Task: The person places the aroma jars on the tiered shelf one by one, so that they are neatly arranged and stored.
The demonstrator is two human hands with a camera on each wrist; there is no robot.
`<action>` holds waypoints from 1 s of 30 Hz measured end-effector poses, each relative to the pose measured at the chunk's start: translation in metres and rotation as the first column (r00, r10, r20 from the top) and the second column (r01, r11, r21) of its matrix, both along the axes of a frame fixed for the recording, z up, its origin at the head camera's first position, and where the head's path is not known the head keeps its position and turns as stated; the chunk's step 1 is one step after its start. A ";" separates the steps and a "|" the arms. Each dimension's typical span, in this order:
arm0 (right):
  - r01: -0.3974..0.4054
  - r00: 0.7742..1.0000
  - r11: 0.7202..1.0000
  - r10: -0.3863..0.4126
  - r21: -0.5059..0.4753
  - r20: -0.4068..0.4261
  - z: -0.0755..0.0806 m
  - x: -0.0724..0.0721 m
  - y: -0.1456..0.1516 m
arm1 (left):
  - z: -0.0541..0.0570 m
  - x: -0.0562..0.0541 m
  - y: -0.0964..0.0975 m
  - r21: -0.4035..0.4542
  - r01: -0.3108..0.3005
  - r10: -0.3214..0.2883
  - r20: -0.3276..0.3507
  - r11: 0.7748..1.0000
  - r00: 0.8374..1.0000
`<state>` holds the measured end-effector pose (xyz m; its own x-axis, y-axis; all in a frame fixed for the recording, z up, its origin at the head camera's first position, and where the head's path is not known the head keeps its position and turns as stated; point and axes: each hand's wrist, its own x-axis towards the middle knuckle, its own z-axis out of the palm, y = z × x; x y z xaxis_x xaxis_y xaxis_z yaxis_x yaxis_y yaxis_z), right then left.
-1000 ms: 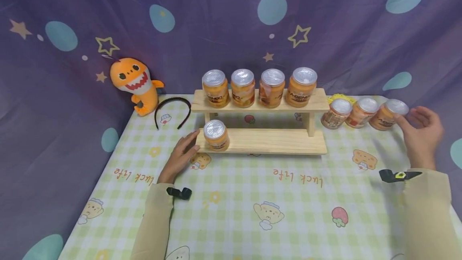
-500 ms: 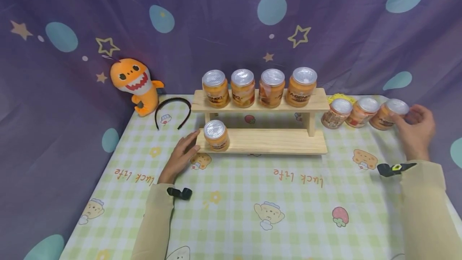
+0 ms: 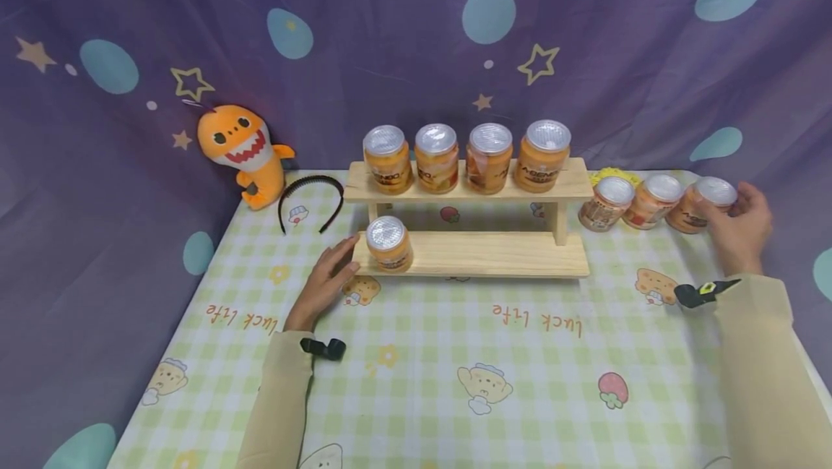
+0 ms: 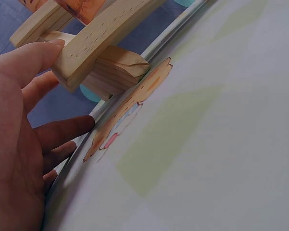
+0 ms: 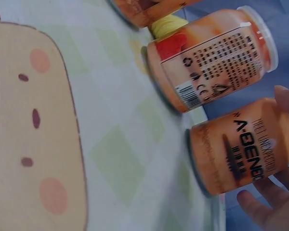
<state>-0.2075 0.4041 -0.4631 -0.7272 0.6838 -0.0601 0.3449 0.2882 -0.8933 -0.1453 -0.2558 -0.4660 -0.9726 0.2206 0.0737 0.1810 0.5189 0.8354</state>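
My left hand [image 3: 323,282] rests at the left end of a two-tier wooden display shelf [image 3: 494,252]. In the left wrist view its thumb [image 4: 43,50] touches the end of a board, while the other fingers extend loosely beside it. Far to the right, my right hand [image 3: 741,230] holds the rightmost jar [image 5: 238,149], thumb on one side near the lid and fingers round the other. That orange-labelled jar stands upright on the table. Beside it are a second jar [image 5: 212,60] and a third jar [image 3: 606,204], both with clear lids.
Several similar jars [image 3: 437,160] line the upper shelf; a single jar [image 3: 389,245] stands at the lower tier's left end. An orange shark plush [image 3: 243,155] and a black headband [image 3: 312,180] lie back left. Something yellow [image 3: 614,176] sits behind the right-hand jars. A checked cloth [image 3: 429,353] covers the table.
My right hand has shifted left and slightly forward, closing in around the rightmost jar. The left hand, the shelf and the jars stay where they were.
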 end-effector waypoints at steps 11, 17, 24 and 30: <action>0.000 0.995 0.998 -0.006 -0.059 -0.095 -0.010 -0.004 -0.001 | -0.001 0.000 0.001 0.003 0.003 -0.003 -0.003 1.000 1.000; 0.007 0.985 0.996 -0.023 -0.091 -0.172 -0.011 -0.003 -0.006 | 0.000 0.000 0.000 0.007 0.000 0.000 0.001 1.000 1.000; 0.015 0.952 0.993 -0.051 -0.121 -0.303 -0.013 -0.002 -0.013 | 0.000 -0.001 -0.001 0.006 0.000 0.000 0.003 1.000 1.000; 0.024 0.945 0.982 -0.084 -0.187 -0.317 -0.015 0.000 -0.011 | -0.001 -0.001 -0.001 0.002 0.003 -0.003 -0.006 1.000 1.000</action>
<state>-0.2078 0.3935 -0.4786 -0.6899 0.7224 0.0466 0.0410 0.1033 -0.9938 -0.1461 -0.2569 -0.4671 -0.9714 0.2237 0.0797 0.1875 0.5162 0.8357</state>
